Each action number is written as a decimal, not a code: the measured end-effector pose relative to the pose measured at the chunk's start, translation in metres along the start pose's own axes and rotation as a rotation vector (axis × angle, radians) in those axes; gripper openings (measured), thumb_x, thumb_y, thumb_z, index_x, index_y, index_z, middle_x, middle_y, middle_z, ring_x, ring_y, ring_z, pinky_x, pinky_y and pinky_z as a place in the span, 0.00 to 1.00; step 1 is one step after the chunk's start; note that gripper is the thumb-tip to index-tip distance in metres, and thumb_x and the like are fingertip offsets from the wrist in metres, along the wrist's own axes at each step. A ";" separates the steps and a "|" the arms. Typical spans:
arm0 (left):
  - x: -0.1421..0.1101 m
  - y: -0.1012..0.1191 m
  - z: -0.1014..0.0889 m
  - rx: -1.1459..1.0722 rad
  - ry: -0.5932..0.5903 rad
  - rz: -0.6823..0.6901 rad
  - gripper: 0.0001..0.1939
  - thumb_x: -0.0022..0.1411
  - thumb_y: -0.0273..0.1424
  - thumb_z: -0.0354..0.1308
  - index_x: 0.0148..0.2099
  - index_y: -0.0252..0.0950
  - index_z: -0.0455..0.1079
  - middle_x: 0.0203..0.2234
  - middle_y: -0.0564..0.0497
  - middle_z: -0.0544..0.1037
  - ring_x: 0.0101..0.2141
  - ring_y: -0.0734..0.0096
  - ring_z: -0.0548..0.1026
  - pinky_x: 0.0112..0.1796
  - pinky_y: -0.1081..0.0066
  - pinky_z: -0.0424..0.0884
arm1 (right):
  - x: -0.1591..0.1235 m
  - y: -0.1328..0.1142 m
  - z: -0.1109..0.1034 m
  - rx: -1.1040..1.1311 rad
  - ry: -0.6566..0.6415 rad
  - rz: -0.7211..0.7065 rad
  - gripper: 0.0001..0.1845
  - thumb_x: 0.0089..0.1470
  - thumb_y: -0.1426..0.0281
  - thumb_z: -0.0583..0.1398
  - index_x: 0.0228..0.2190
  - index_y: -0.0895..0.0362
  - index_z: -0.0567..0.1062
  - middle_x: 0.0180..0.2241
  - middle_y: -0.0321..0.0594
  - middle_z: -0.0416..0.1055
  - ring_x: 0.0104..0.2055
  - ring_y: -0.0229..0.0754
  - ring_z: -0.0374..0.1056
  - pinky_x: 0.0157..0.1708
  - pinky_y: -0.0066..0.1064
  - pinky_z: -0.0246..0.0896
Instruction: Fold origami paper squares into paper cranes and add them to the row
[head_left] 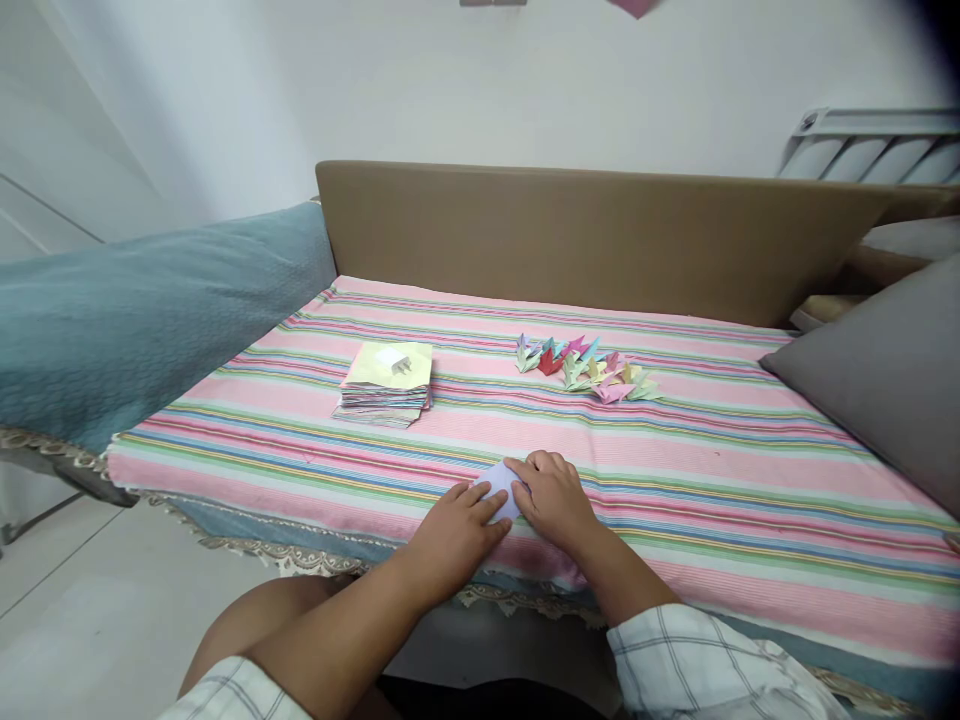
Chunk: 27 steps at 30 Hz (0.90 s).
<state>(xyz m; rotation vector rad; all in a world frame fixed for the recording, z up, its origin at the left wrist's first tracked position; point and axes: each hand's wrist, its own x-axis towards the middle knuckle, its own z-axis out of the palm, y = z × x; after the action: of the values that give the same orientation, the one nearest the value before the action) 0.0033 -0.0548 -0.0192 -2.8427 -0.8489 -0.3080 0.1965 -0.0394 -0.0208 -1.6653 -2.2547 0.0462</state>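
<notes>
A small folded piece of lavender origami paper [504,484] lies on the striped cloth near the front edge. My left hand [457,530] is on its left side, fingertips pressed on the paper and the thumb at its lower edge. From the right, my right hand [553,497] holds it with thumb and forefinger, the other fingers curled in. Parts of the paper are hidden under the fingers. Beyond my hands stands a stack of square colored paper [386,395], yellow sheet on top. Several folded paper cranes [576,368] in many colors are grouped to the right of the stack.
A white plug adapter [394,361] rests on the paper stack. The striped cloth [735,475] covers the sofa seat, backed by a brown backrest [562,240]. A blue-covered armrest [157,300] bounds the left, a grey cushion [885,370] the right. A white radiator [877,145] is behind.
</notes>
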 end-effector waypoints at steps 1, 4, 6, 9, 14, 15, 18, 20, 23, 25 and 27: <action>0.000 0.001 0.000 0.013 -0.006 -0.006 0.13 0.63 0.34 0.52 0.50 0.44 0.69 0.53 0.51 0.69 0.52 0.57 0.65 0.49 0.57 0.61 | 0.001 0.000 0.000 -0.003 -0.004 0.006 0.19 0.55 0.66 0.55 0.50 0.48 0.69 0.38 0.42 0.66 0.42 0.45 0.58 0.41 0.35 0.50; -0.002 0.006 -0.001 0.046 -0.025 -0.024 0.13 0.64 0.34 0.51 0.50 0.43 0.69 0.53 0.51 0.69 0.52 0.58 0.66 0.50 0.56 0.60 | 0.001 0.000 0.000 -0.001 -0.006 0.011 0.20 0.54 0.67 0.55 0.50 0.47 0.69 0.38 0.41 0.66 0.42 0.45 0.58 0.41 0.35 0.50; -0.003 0.010 0.000 0.060 -0.032 -0.028 0.13 0.63 0.32 0.51 0.50 0.41 0.69 0.53 0.50 0.69 0.52 0.57 0.66 0.50 0.55 0.59 | 0.002 0.001 0.001 0.004 0.001 0.005 0.20 0.54 0.67 0.55 0.49 0.48 0.69 0.37 0.41 0.65 0.42 0.45 0.58 0.41 0.35 0.51; -0.005 0.016 0.002 0.064 -0.030 -0.035 0.15 0.62 0.30 0.52 0.50 0.37 0.68 0.53 0.47 0.70 0.51 0.55 0.67 0.51 0.54 0.59 | 0.002 0.003 0.003 0.013 0.018 -0.013 0.19 0.54 0.67 0.56 0.49 0.48 0.70 0.37 0.42 0.65 0.41 0.46 0.58 0.40 0.36 0.52; -0.006 0.022 0.005 0.035 0.005 -0.038 0.16 0.62 0.29 0.51 0.52 0.35 0.67 0.52 0.45 0.70 0.51 0.54 0.67 0.50 0.55 0.61 | 0.002 0.004 0.005 0.013 0.040 -0.027 0.21 0.52 0.68 0.57 0.49 0.48 0.69 0.36 0.43 0.65 0.40 0.47 0.59 0.38 0.37 0.52; -0.006 0.022 0.005 0.024 0.008 -0.042 0.16 0.61 0.29 0.51 0.52 0.34 0.67 0.52 0.44 0.70 0.51 0.54 0.68 0.50 0.56 0.62 | 0.002 0.004 0.005 0.012 0.038 -0.028 0.21 0.52 0.68 0.57 0.49 0.48 0.69 0.36 0.43 0.65 0.40 0.47 0.59 0.38 0.37 0.52; -0.003 0.018 -0.001 -0.054 0.020 -0.048 0.13 0.61 0.30 0.52 0.48 0.35 0.69 0.49 0.45 0.73 0.49 0.55 0.69 0.47 0.58 0.66 | 0.002 0.003 0.004 0.007 0.029 -0.024 0.21 0.53 0.68 0.56 0.50 0.48 0.69 0.36 0.43 0.65 0.40 0.47 0.58 0.38 0.37 0.52; 0.000 0.012 -0.005 -0.169 0.058 -0.041 0.11 0.61 0.32 0.52 0.44 0.37 0.71 0.43 0.47 0.76 0.45 0.60 0.72 0.46 0.62 0.68 | 0.003 0.004 0.004 0.008 0.026 -0.019 0.21 0.53 0.67 0.56 0.50 0.47 0.69 0.36 0.43 0.65 0.40 0.47 0.58 0.38 0.37 0.52; 0.006 -0.002 -0.007 -0.282 0.186 -0.180 0.14 0.63 0.30 0.47 0.48 0.37 0.70 0.40 0.48 0.77 0.41 0.66 0.73 0.44 0.65 0.69 | 0.002 0.004 0.004 0.019 0.017 -0.017 0.21 0.54 0.66 0.56 0.50 0.47 0.69 0.37 0.43 0.64 0.40 0.47 0.58 0.38 0.37 0.52; 0.010 -0.010 -0.004 -0.280 0.247 -0.239 0.15 0.63 0.28 0.47 0.50 0.36 0.69 0.45 0.46 0.76 0.44 0.65 0.72 0.47 0.61 0.68 | 0.002 0.005 0.004 0.024 0.013 -0.019 0.21 0.54 0.66 0.55 0.50 0.48 0.69 0.37 0.43 0.64 0.40 0.47 0.58 0.38 0.37 0.52; 0.013 -0.016 0.000 -0.256 0.227 -0.246 0.16 0.61 0.27 0.49 0.51 0.36 0.68 0.47 0.45 0.74 0.46 0.63 0.70 0.49 0.58 0.66 | 0.001 0.005 0.005 0.029 0.019 -0.022 0.21 0.54 0.66 0.55 0.51 0.48 0.69 0.37 0.43 0.64 0.40 0.47 0.58 0.38 0.37 0.53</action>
<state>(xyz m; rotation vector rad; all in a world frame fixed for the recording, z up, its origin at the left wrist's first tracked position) 0.0050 -0.0354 -0.0143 -2.8486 -1.1851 -0.8079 0.1996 -0.0357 -0.0260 -1.6188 -2.2477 0.0579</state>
